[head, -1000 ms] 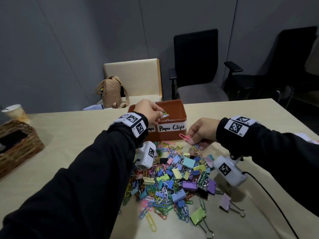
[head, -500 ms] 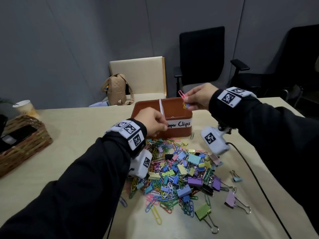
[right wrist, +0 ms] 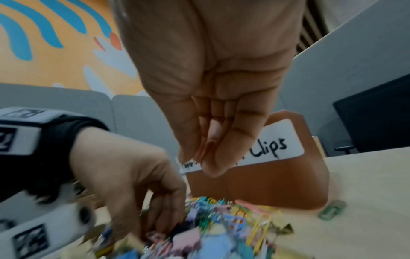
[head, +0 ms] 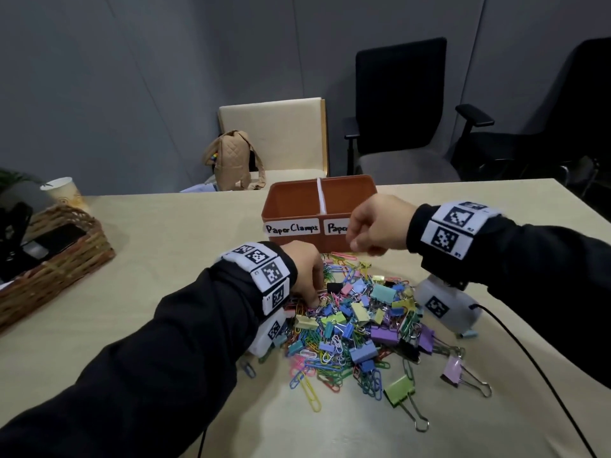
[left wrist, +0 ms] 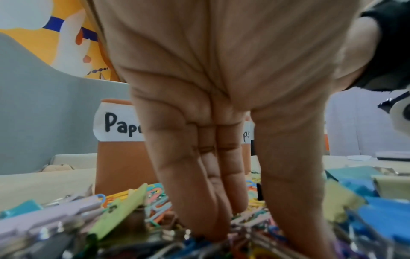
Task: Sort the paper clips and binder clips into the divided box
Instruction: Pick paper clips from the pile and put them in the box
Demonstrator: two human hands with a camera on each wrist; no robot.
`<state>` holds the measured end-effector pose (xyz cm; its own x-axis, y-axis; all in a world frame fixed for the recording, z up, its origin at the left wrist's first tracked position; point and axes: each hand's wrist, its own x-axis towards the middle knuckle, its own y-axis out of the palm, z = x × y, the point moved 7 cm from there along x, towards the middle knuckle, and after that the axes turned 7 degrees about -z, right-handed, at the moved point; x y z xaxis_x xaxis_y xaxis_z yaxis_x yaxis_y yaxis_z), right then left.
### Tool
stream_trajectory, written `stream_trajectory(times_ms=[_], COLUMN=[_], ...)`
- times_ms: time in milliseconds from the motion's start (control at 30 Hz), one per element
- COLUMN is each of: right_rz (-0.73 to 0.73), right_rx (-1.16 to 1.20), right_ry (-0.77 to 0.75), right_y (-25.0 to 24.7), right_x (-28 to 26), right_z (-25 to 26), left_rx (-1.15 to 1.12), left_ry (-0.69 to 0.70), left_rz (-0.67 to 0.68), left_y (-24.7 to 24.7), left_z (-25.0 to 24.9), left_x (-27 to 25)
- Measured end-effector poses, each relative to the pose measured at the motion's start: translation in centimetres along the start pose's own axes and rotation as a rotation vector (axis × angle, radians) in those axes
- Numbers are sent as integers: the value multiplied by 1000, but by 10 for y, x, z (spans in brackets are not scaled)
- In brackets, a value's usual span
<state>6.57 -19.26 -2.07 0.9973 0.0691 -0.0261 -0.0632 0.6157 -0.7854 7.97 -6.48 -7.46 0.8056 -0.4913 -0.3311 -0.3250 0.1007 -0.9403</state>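
Reaching down at frame centre, left hand (head: 305,276) with straight fingers pressed together into the clip pile (head: 357,325), right hand (head: 377,226) empty, fingertips bunched together, before the divided box (head: 297,203).

An office room: black office chairs (head: 401,107) behind the table (head: 158,226), with grey divider walls (head: 99,77) behind.

Left hand (head: 305,276) fingers straight down; right hand (head: 377,226) raised, fingertips bunched, empty.
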Motion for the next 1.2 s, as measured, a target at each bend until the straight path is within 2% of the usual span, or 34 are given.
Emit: stream_trajectory(times_ms=[67, 167, 267, 333, 467, 600, 800, 900, 1200], right_rz=[141, 282, 324, 341, 317, 266, 367, 347, 339], right_rx=[-71, -193, -370, -430, -512, -607, -710, -682, -652], right_ry=[-27, -153, -301, -335, -301, -268, -228, -244, -262], right_y=[20, 44, 60, 67, 67, 68, 87, 85, 88], right_x=[-10, -23, -31, -32, -25, -19, -15, -15, -15], right_z=[3, 12, 21, 22, 19, 19, 17, 22, 27], left_rx=[56, 66, 15, 5, -21, -26, 88, 74, -191], left_ry=[28, 48, 58, 51, 56, 60, 86, 71, -4], left_rz=[-17, -41, -76, -115, -136, -61, -71, -90, -90], left_y=[1, 1, 0, -1, -1, 3, 5, 3, -14], left_z=[-4, -7, -4, 0, 6, 5, -4, -3, 29], left_x=[0, 1, 0, -1, -4, -7, -7, -6, -12])
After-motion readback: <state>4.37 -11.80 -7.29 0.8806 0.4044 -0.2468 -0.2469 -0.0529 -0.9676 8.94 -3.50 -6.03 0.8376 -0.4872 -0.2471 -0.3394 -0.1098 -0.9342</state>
